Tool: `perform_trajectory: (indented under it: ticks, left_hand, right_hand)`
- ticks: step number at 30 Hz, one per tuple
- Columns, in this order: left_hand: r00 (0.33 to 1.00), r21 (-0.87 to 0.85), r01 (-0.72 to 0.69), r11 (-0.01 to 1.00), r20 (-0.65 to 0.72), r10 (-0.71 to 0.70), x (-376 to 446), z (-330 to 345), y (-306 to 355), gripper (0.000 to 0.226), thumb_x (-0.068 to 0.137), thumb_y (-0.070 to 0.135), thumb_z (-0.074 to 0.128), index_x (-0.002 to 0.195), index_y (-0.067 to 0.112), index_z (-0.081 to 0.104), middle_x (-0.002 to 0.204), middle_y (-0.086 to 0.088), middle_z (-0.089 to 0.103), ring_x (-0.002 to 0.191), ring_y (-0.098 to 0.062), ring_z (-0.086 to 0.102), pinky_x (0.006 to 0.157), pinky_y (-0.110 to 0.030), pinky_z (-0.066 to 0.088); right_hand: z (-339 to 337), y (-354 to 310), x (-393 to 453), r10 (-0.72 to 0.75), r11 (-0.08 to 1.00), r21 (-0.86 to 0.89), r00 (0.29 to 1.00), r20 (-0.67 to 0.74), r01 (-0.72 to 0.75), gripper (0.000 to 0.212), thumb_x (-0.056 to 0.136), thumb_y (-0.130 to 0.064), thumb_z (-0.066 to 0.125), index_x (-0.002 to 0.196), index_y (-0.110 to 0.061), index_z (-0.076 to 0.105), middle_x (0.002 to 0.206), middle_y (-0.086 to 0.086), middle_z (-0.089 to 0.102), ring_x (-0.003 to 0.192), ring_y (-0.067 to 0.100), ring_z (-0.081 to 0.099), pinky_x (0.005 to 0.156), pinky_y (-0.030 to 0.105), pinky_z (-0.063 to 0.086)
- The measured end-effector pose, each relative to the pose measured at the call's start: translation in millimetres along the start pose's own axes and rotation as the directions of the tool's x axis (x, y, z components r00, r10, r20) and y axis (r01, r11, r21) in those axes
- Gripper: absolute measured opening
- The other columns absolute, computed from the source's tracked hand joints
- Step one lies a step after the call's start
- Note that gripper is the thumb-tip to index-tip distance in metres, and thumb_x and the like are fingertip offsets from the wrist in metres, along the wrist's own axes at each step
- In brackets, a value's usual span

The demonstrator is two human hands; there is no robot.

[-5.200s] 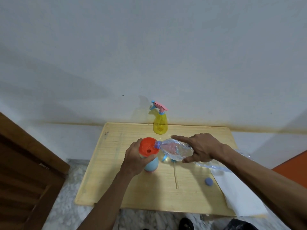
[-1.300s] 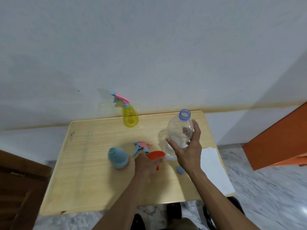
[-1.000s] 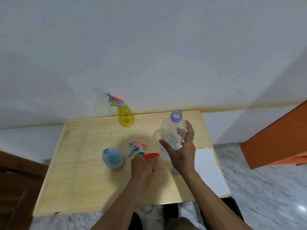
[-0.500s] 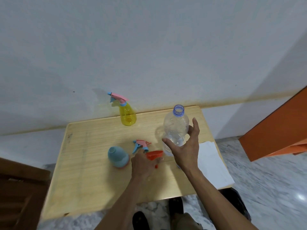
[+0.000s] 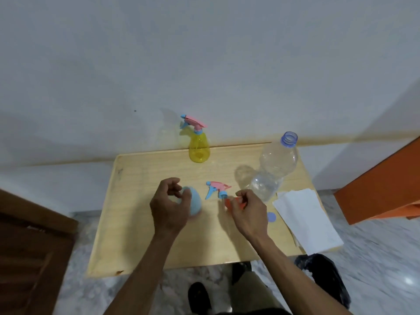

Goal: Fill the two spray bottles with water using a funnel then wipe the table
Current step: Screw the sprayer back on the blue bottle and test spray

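On the wooden desk [image 5: 136, 223], the left hand [image 5: 168, 208] curls its grip around the blue spray bottle [image 5: 195, 203] while the right hand [image 5: 247, 212] pinches the orange funnel [image 5: 228, 203] beside the loose sprayer head [image 5: 217, 189].

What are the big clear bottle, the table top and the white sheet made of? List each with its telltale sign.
Big clear bottle: thin transparent plastic, glossy, ribbed.
Table top: pale wood or wood-look laminate; visible grain.
White sheet: likely paper towel or cloth; matte, layered edges.
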State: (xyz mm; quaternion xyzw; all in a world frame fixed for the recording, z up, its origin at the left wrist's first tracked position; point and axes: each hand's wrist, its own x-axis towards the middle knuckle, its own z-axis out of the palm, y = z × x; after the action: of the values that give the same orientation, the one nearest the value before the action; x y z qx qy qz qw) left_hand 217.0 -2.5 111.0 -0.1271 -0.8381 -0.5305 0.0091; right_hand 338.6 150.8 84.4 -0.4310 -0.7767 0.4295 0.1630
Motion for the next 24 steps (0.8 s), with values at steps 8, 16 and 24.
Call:
perform_trajectory:
  ticks: [8,16,24]
  left_hand:
    - [0.946,0.081,0.210,0.974,0.235,-0.224,-8.6,7.4,-74.9,0.090,0.066,0.037,0.085,0.144,0.021,0.043,0.142,0.001,0.048,0.120,-0.015,0.050,0.092,-0.037,0.049]
    - [0.957,0.052,0.220,0.974,0.179,-0.226,-2.3,38.6,-81.2,0.094,0.065,0.046,0.090,0.145,0.019,0.047,0.143,-0.002,0.056,0.126,-0.016,0.054,0.102,-0.041,0.051]
    - [0.964,0.002,0.229,0.974,0.138,-0.227,-0.3,48.7,-87.1,0.092,0.063,0.061,0.081,0.139,0.019,0.052,0.133,0.003,0.061,0.116,-0.013,0.060,0.093,-0.041,0.058]
  right_hand:
    - [44.1,-11.4,73.5,-0.044,0.799,-0.569,0.962,0.269,0.195,0.032,0.097,-0.041,0.055,0.114,-0.017,0.068,0.103,0.009,0.072,0.101,0.033,0.064,0.081,0.038,0.051]
    - [68.0,-1.9,102.6,0.091,0.685,-0.713,0.954,0.286,0.149,0.044,0.089,-0.053,0.059,0.108,-0.013,0.061,0.106,0.008,0.069,0.109,0.032,0.060,0.092,0.041,0.041]
    - [82.1,3.3,109.2,0.132,0.674,-0.731,0.956,0.261,0.106,0.035,0.088,-0.047,0.056,0.105,-0.016,0.061,0.103,0.006,0.071,0.104,0.031,0.063,0.093,0.042,0.039]
